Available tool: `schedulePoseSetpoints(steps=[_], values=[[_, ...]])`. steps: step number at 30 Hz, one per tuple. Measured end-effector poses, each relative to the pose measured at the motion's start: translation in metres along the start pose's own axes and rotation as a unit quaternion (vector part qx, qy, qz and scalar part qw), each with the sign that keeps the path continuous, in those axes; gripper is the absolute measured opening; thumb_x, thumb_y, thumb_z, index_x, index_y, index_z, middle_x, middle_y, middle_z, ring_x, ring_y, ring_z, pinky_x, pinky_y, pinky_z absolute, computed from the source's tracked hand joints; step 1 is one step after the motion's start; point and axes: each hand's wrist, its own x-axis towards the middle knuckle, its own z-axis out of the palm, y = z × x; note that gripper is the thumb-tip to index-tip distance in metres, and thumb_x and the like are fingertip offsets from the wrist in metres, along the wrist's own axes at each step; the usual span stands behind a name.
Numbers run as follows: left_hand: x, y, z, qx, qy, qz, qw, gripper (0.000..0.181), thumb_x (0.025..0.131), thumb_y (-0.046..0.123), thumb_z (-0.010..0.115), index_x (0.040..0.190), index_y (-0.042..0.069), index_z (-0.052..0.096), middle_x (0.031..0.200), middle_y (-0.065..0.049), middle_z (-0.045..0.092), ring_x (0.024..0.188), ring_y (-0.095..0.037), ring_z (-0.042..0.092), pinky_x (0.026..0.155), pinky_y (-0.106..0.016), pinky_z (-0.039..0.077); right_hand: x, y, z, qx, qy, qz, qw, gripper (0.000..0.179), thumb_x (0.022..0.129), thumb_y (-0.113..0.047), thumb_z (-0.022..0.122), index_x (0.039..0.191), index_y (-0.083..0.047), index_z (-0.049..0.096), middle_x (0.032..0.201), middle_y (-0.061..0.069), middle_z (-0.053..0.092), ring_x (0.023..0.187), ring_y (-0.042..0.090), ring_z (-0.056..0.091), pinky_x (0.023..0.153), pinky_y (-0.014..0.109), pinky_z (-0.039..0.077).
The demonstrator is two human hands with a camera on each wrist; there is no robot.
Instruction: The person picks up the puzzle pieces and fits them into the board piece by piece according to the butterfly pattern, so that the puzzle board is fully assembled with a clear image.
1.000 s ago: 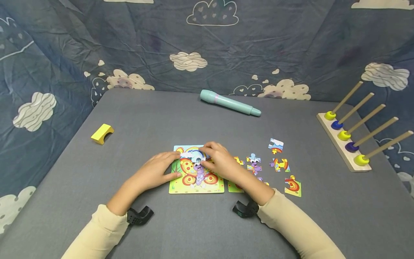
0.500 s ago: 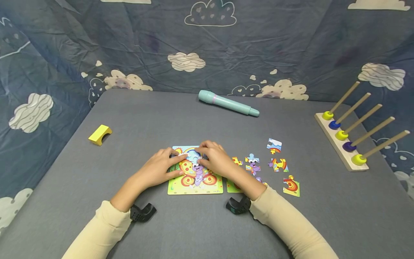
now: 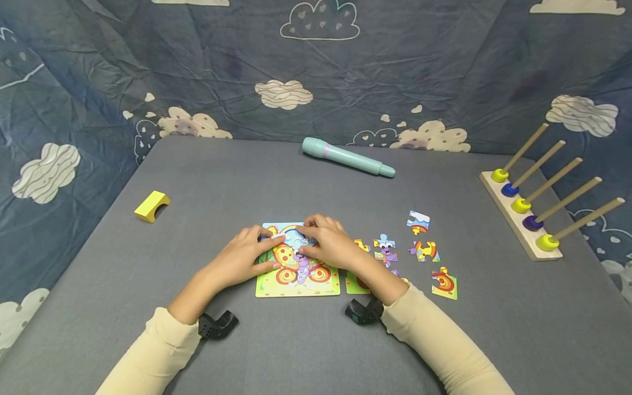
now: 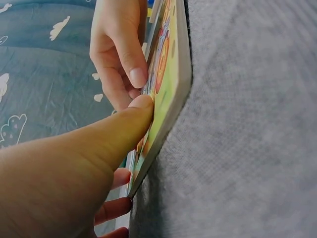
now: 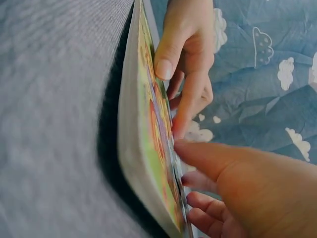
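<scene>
In the head view, a puzzle board (image 3: 271, 285) with a butterfly picture lies flat on the table. My left hand (image 3: 242, 253) rests on its left side, thumb and index finger spread and touching the surface. From the right, my right hand (image 3: 333, 244) holds a light blue puzzle piece (image 3: 294, 238) between thumb and index finger at the board's upper middle. The left index fingertip lies close by it. Both wrist views show the thumbs low against the board; the right fingers partly hide the piece. Loose puzzle pieces, including a rainbow one (image 3: 418, 222), lie right of the board.
More loose pieces lie to the right: a purple one (image 3: 385, 250), a yellow-red one (image 3: 425, 251) and a green-edged one (image 3: 445, 283). A teal toy microphone (image 3: 348, 157) lies at the back. A yellow arch block (image 3: 151, 207) sits left, a peg stacker (image 3: 523, 219) right.
My left hand has moved right, its index finger reaching further over the board. The light blue piece lies more evenly with the picture. The right thumb has shifted slightly left and down.
</scene>
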Motion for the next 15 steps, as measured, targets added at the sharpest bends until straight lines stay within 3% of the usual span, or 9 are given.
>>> schedulePoseSetpoints(steps=[6,15], values=[[0.0,0.0,0.001,0.0,0.003,-0.001,1.0,0.056,0.082,0.043,0.062,0.131,0.02,0.049,0.118,-0.009,0.045,0.098,-0.024,0.043,0.083,-0.04,0.036,-0.005,-0.002,-0.011,0.042,0.003,-0.006,0.9991,0.052,0.084,-0.029,0.063,0.13,-0.01,0.048,0.127,0.011,0.042,0.116,0.026,0.038,0.096,0.045,0.027],[0.0,0.0,0.0,-0.003,-0.001,-0.008,1.0,0.057,0.081,0.043,0.063,0.132,0.021,0.048,0.119,-0.007,0.044,0.101,-0.024,0.042,0.086,-0.04,0.035,-0.044,0.008,-0.061,0.104,0.14,-0.041,0.9838,0.062,0.081,-0.025,0.068,0.135,-0.011,0.041,0.134,0.009,0.036,0.123,0.025,0.034,0.096,0.047,0.03]])
